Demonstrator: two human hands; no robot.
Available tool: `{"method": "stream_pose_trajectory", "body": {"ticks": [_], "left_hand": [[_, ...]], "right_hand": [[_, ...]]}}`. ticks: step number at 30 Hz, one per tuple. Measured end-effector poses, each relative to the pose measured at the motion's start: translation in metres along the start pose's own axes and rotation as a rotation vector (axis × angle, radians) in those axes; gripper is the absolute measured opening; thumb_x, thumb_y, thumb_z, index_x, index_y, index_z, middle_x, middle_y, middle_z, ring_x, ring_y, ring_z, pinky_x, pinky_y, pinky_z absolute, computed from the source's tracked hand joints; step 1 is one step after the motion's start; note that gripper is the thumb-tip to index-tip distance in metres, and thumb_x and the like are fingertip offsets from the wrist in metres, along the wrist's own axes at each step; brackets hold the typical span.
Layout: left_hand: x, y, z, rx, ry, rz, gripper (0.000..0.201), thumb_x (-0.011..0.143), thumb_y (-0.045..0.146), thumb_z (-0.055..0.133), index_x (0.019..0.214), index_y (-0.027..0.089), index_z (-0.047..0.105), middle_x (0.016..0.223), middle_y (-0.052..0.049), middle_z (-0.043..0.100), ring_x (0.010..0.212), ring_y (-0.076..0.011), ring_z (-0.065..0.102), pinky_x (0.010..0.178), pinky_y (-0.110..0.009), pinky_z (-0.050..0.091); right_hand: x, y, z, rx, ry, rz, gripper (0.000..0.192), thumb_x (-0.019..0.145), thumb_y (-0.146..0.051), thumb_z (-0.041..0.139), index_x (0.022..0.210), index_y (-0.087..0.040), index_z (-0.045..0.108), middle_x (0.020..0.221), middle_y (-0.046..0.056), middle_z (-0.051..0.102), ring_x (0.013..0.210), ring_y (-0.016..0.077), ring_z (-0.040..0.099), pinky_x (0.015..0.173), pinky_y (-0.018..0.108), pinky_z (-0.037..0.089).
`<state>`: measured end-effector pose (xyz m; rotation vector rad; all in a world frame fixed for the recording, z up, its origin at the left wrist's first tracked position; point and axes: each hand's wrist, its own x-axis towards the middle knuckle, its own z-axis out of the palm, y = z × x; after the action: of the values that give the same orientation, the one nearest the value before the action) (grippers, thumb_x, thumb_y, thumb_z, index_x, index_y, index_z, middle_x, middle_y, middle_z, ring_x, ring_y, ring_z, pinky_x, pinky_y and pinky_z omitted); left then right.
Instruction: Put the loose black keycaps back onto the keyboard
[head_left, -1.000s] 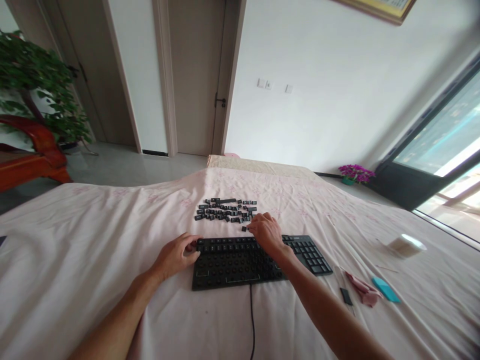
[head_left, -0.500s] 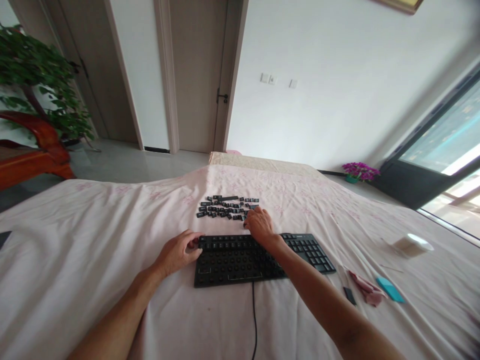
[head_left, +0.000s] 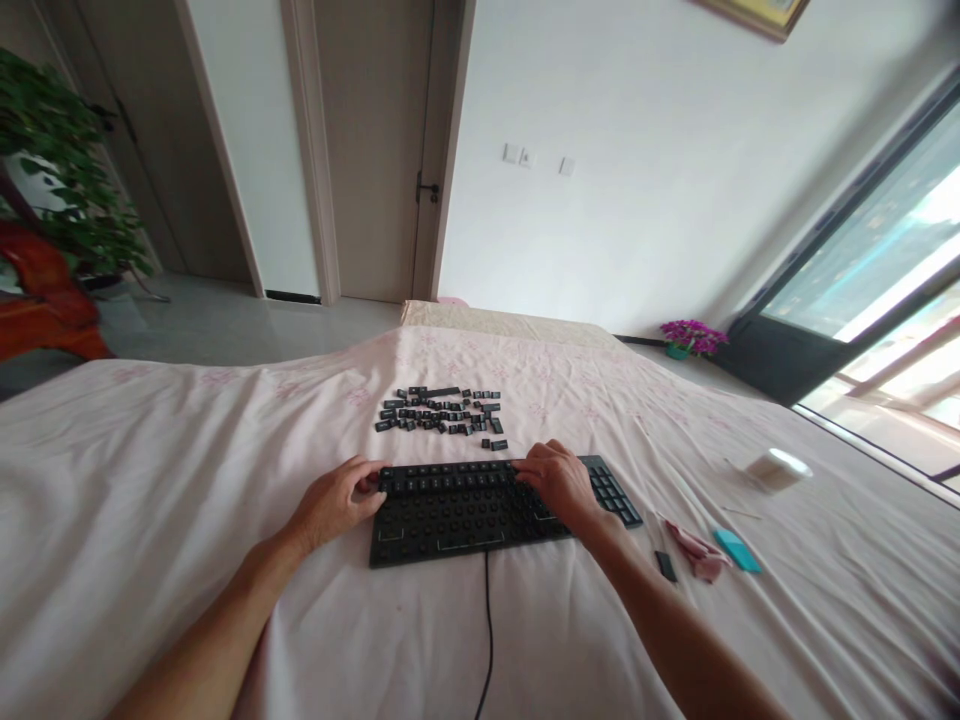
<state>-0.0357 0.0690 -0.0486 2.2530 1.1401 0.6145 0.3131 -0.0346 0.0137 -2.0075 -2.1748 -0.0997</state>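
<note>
A black keyboard [head_left: 465, 515] lies on the pink cloth, with bare switches over much of its main block and keycaps on its top rows and number pad. My left hand [head_left: 339, 500] grips the keyboard's upper left corner between thumb and fingers. Over the upper right part of the main block, my right hand [head_left: 555, 482] has its fingertips pressed together at the number row; what is between them, if anything, is hidden. Beyond the keyboard lie several loose black keycaps [head_left: 435, 413] in rough rows, including a long space bar [head_left: 441, 392].
To the right lie a small black piece [head_left: 665, 566], a pink cloth [head_left: 697, 553], a turquoise item [head_left: 737, 551] and a white round container [head_left: 778, 470]. A black cable [head_left: 489, 620] runs from the keyboard toward me.
My right hand has drawn back from the loose keycaps to the keyboard, uncovering keycaps at the near right of the group. My left hand stays on the corner. The view has shifted slightly right.
</note>
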Motion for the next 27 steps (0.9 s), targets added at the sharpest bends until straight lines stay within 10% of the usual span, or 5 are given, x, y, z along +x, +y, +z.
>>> {"method": "stream_pose_trajectory", "body": {"ticks": [27], "left_hand": [[0.0,-0.002,0.002,0.002,0.012,0.021,0.04,0.077,0.033,0.056,0.116,0.022,0.061,0.101,-0.002,0.063,0.083,-0.0155,0.06,0.078,-0.025,0.048]], "right_hand": [[-0.012,-0.021,0.011,-0.305,-0.063,-0.116,0.022,0.094,-0.02,0.046,0.108,-0.021,0.062,0.096,0.006,0.062,0.09,0.0203,0.051,0.077,0.034,0.033]]}}
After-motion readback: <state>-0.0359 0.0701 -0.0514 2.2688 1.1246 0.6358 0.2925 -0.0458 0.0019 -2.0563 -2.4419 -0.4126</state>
